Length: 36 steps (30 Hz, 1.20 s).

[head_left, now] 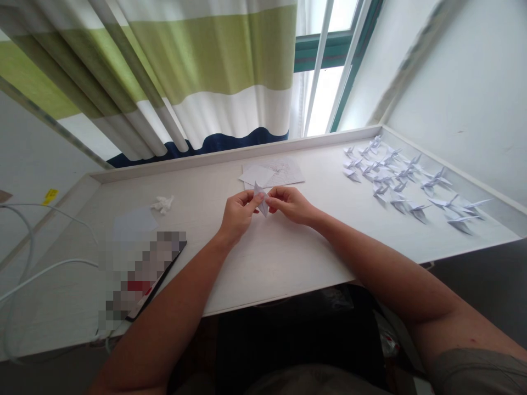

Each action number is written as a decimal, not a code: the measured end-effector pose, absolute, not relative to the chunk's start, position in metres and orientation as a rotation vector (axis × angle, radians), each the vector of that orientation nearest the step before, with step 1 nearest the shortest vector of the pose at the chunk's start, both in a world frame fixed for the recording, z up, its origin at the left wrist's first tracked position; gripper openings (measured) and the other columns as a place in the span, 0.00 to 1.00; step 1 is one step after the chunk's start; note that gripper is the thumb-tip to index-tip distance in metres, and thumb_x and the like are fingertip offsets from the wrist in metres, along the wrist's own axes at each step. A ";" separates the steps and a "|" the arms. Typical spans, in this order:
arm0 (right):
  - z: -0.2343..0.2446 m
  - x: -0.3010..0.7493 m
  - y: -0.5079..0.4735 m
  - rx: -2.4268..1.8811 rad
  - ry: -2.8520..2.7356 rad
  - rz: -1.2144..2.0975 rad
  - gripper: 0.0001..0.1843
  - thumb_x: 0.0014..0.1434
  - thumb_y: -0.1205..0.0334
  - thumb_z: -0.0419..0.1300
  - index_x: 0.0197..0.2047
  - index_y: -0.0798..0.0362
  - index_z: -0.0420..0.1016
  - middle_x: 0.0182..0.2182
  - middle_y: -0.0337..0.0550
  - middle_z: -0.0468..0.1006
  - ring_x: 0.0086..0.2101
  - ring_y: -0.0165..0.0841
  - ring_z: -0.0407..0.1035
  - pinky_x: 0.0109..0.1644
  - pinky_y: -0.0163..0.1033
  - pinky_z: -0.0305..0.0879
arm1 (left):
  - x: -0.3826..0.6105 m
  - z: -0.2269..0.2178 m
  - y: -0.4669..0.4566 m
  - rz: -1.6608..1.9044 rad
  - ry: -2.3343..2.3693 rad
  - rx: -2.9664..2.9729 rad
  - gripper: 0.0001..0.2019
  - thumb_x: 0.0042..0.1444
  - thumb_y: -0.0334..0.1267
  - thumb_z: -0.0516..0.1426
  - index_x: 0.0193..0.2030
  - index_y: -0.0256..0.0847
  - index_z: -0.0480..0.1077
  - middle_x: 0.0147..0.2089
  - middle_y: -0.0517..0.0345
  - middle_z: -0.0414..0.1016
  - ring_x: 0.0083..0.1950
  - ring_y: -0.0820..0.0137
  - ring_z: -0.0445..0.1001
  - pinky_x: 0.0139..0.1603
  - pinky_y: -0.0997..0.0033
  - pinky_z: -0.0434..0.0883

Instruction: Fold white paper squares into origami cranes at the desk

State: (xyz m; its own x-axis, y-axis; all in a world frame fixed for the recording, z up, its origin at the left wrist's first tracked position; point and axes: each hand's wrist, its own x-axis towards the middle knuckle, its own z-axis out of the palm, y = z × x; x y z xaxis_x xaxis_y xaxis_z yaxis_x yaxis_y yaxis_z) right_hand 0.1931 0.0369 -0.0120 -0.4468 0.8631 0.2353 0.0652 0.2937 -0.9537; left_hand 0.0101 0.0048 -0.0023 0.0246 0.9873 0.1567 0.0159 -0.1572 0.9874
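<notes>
A small folded white paper (260, 202), shaped like a narrow diamond, is held upright just above the middle of the desk. My left hand (239, 213) pinches it from the left, thumb across its face. My right hand (289, 204) closes on its right edge with thumb and forefinger. Right behind the fingers lie a blank white paper sheet (256, 174) and a sheet with dark printing (288, 171), partly overlapped. Many folded paper cranes (382, 178) stand grouped at the desk's right end.
On the left of the white desk (247, 274) lie a crumpled tissue (163, 204), a pale paper sheet (134, 224) and a blurred-out flat device with a dark edge (160, 280). White cables (53, 266) cross the left edge. A low rim (230, 152) runs along the back, below a curtain (214, 60).
</notes>
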 end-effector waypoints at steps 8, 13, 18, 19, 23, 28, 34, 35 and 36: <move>-0.015 0.193 0.035 -0.762 -1.821 1.341 0.25 0.63 0.40 0.68 0.29 0.54 0.75 0.27 0.40 0.78 0.29 0.29 0.68 0.34 0.37 0.61 | 0.011 -0.001 0.003 1.273 1.048 1.231 0.17 0.50 0.51 0.74 0.34 0.39 0.81 0.31 0.56 0.82 0.33 0.69 0.78 0.39 0.68 0.74; -0.015 0.197 0.038 -0.726 -1.879 1.348 0.24 0.64 0.42 0.67 0.28 0.53 0.73 0.24 0.37 0.73 0.27 0.28 0.63 0.32 0.37 0.56 | 0.009 0.000 0.005 1.312 0.996 1.218 0.22 0.46 0.54 0.76 0.33 0.37 0.81 0.30 0.54 0.81 0.32 0.66 0.79 0.39 0.65 0.76; -0.013 0.198 0.040 -0.731 -1.827 1.319 0.23 0.65 0.43 0.66 0.29 0.53 0.73 0.25 0.37 0.72 0.27 0.29 0.62 0.32 0.37 0.55 | 0.017 -0.005 0.006 1.507 0.999 1.152 0.20 0.46 0.52 0.77 0.34 0.38 0.81 0.30 0.57 0.81 0.31 0.70 0.77 0.39 0.67 0.76; -0.013 0.197 0.040 -0.723 -1.822 1.321 0.23 0.65 0.43 0.66 0.30 0.53 0.74 0.25 0.37 0.73 0.27 0.29 0.62 0.33 0.37 0.56 | 0.019 -0.006 0.006 1.524 0.998 1.144 0.20 0.46 0.52 0.76 0.34 0.38 0.80 0.29 0.58 0.80 0.31 0.70 0.77 0.39 0.66 0.76; -0.014 0.195 0.039 -0.683 -1.822 1.329 0.23 0.67 0.44 0.65 0.30 0.53 0.72 0.26 0.38 0.74 0.28 0.29 0.63 0.33 0.38 0.57 | 0.020 -0.009 0.007 1.518 1.029 1.122 0.20 0.48 0.52 0.76 0.33 0.38 0.80 0.28 0.58 0.79 0.30 0.71 0.75 0.36 0.67 0.74; -0.014 0.193 0.036 -0.688 -1.776 1.380 0.23 0.66 0.43 0.65 0.30 0.52 0.69 0.26 0.38 0.74 0.29 0.30 0.68 0.34 0.36 0.62 | 0.019 -0.008 0.006 1.504 1.087 1.124 0.17 0.48 0.49 0.75 0.33 0.38 0.83 0.28 0.58 0.79 0.29 0.74 0.71 0.32 0.71 0.68; -0.012 0.197 0.038 -0.798 -1.645 1.465 0.22 0.65 0.41 0.67 0.34 0.52 0.72 0.30 0.38 0.75 0.31 0.31 0.74 0.38 0.38 0.76 | 0.013 -0.004 0.006 1.434 1.182 1.039 0.14 0.46 0.46 0.74 0.33 0.38 0.83 0.29 0.57 0.80 0.31 0.72 0.74 0.30 0.72 0.67; -0.013 0.197 0.039 -0.831 -1.621 1.457 0.23 0.65 0.40 0.67 0.35 0.52 0.72 0.30 0.39 0.76 0.30 0.30 0.75 0.37 0.38 0.76 | 0.013 -0.004 0.006 1.438 1.191 1.030 0.15 0.46 0.46 0.74 0.34 0.38 0.83 0.30 0.56 0.80 0.32 0.70 0.76 0.30 0.72 0.68; -0.013 0.196 0.040 -0.868 -1.597 1.446 0.23 0.64 0.39 0.67 0.36 0.52 0.73 0.29 0.39 0.77 0.29 0.30 0.75 0.35 0.37 0.76 | 0.012 -0.004 0.006 1.447 1.202 1.022 0.16 0.46 0.47 0.74 0.35 0.38 0.83 0.31 0.55 0.81 0.34 0.69 0.78 0.31 0.72 0.68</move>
